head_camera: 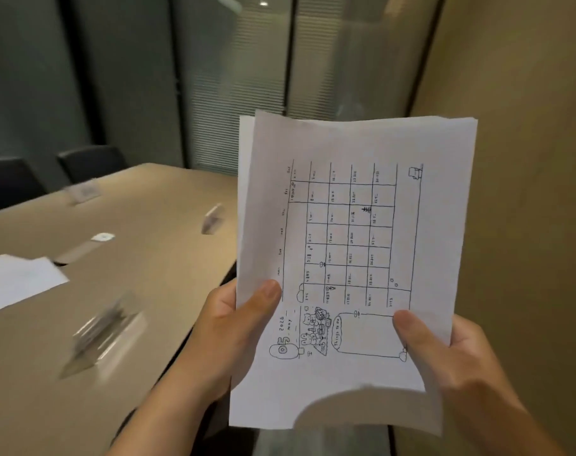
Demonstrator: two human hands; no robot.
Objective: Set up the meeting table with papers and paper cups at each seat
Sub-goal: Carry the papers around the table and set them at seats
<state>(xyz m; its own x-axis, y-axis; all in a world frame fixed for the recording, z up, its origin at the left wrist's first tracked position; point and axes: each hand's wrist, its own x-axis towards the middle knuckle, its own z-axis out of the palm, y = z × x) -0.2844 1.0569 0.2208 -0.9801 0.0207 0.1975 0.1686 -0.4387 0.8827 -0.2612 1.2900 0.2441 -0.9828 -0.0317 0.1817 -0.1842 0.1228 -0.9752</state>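
The room is dimly and warmly lit from a ceiling lamp (263,3) reflected in the glass wall (329,60), the table (168,291) and the stands (99,334) on it are smeared by motion blur, while the papers (346,258) are rendered sharply.

A long tan wooden table (168,264) is stretching away at the left. A white paper sheet (20,281) is lying at its left edge, and blurred clear acrylic name stands (102,337) are sitting along its top, one (212,220) near the far right side, another (84,192) toward the far end.
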